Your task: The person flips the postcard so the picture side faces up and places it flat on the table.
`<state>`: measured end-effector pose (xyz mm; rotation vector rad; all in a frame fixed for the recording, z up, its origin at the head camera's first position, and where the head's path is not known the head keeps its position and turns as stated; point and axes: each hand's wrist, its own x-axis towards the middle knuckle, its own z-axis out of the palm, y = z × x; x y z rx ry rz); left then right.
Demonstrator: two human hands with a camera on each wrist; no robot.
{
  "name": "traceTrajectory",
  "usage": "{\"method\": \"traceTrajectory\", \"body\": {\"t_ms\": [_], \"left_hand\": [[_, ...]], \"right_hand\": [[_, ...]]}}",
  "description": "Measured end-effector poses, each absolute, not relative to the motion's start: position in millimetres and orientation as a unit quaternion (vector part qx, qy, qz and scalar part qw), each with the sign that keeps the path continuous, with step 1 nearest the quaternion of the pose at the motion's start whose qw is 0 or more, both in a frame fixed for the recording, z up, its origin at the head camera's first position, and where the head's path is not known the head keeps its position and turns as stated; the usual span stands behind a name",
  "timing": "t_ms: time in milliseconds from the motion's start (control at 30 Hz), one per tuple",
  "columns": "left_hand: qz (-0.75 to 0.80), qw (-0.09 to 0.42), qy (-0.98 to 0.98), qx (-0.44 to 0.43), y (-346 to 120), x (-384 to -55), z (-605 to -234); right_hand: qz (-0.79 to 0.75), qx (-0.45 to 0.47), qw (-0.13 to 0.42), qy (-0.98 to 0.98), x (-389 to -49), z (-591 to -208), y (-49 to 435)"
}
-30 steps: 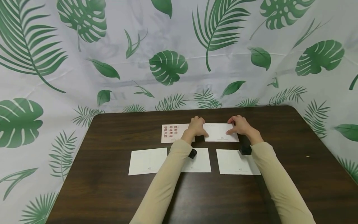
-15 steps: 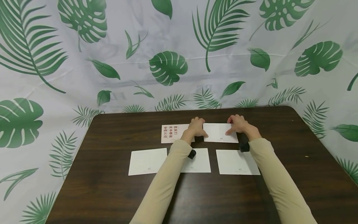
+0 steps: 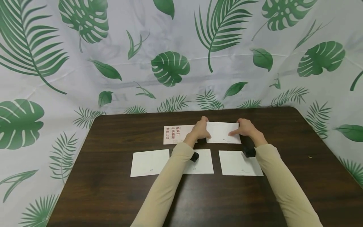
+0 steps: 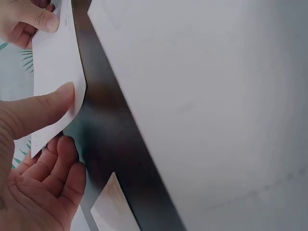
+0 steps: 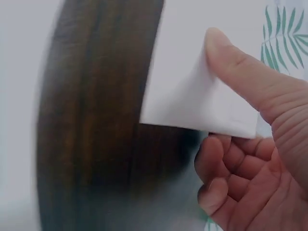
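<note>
A white card [image 3: 222,131] with a tiny grey mark near its lower edge is held between both hands at the back of the table. My left hand [image 3: 199,130] pinches its left end, thumb on the face and fingers behind. At the other end my right hand [image 3: 246,128] grips it the same way; in the right wrist view the thumb [image 5: 236,60] presses the card [image 5: 185,91] and curled fingers sit behind it. Just left of my left hand lies a pinkish card [image 3: 177,134] with red and dark printed characters, its right part hidden by that hand.
Nearer on the dark wooden table [image 3: 107,195] lie a left white card [image 3: 150,162], a middle white card [image 3: 202,164] partly under the left forearm, and a right white card [image 3: 236,164]. A leaf-patterned cloth [image 3: 119,91] hangs behind the table.
The held card's far edge has risen slightly and the card tilts up toward me. My fingers have slipped behind it, while the other cards stay put.
</note>
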<state>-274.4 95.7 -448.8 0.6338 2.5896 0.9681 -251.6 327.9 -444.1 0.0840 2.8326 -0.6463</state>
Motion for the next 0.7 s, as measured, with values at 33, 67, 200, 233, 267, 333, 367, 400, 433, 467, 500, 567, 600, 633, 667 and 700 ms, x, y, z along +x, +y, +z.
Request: {"method": "traceTrajectory", "body": {"t_ms": [33, 67, 200, 233, 267, 333, 367, 400, 433, 467, 500, 567, 600, 633, 667, 700], "left_hand": [[0.348, 0.151, 0.899, 0.218, 95.4, -273.9, -448.9], [0.355, 0.149, 0.897, 0.217, 95.0, -273.4, -449.3], [0.392, 0.143, 0.883, 0.213, 92.3, -272.0, -451.3], [0.401, 0.138, 0.880, 0.212, 91.7, -272.2, -452.7], [0.411, 0.135, 0.877, 0.211, 91.2, -272.5, -454.1], [0.425, 0.129, 0.871, 0.210, 90.2, -273.3, -456.7], [0.426, 0.122, 0.870, 0.213, 89.7, -273.7, -457.7], [0.429, 0.116, 0.869, 0.217, 89.3, -274.1, -458.4], [0.431, 0.109, 0.868, 0.222, 88.8, -274.2, -458.7], [0.431, 0.100, 0.867, 0.230, 88.3, -274.2, -458.3], [0.432, 0.090, 0.865, 0.239, 87.8, -274.1, -457.6], [0.436, 0.070, 0.860, 0.255, 86.5, -273.3, -455.0], [0.438, 0.061, 0.858, 0.260, 86.0, -272.8, -453.5], [0.439, 0.052, 0.857, 0.263, 85.2, -272.2, -451.5], [0.439, 0.046, 0.857, 0.264, 84.5, -271.7, -449.8], [0.441, 0.044, 0.858, 0.261, 83.7, -271.2, -448.2]], "right_hand": [[-0.230, 0.036, 0.115, 0.966, -249.7, -445.2, 329.7], [-0.245, 0.043, 0.113, 0.962, -247.8, -446.2, 331.8], [-0.316, 0.059, 0.104, 0.941, -240.4, -446.6, 338.8], [-0.332, 0.058, 0.100, 0.936, -238.8, -446.2, 340.1], [-0.348, 0.056, 0.097, 0.931, -237.3, -445.5, 341.4], [-0.372, 0.048, 0.093, 0.922, -234.0, -442.6, 342.5], [-0.380, 0.044, 0.091, 0.919, -232.4, -441.4, 343.0], [-0.390, 0.041, 0.088, 0.916, -231.0, -440.2, 343.5], [-0.400, 0.038, 0.084, 0.912, -229.6, -439.0, 344.2], [-0.410, 0.035, 0.079, 0.908, -228.0, -437.6, 344.8], [-0.420, 0.030, 0.071, 0.904, -226.4, -436.4, 345.3], [-0.442, 0.018, 0.055, 0.895, -223.7, -434.8, 346.9], [-0.452, 0.012, 0.047, 0.890, -222.5, -434.0, 347.9], [-0.463, 0.006, 0.041, 0.885, -221.3, -433.2, 348.7], [-0.473, 0.002, 0.036, 0.880, -220.1, -432.4, 349.5], [-0.483, -0.004, 0.031, 0.875, -219.2, -431.9, 350.6]]}}
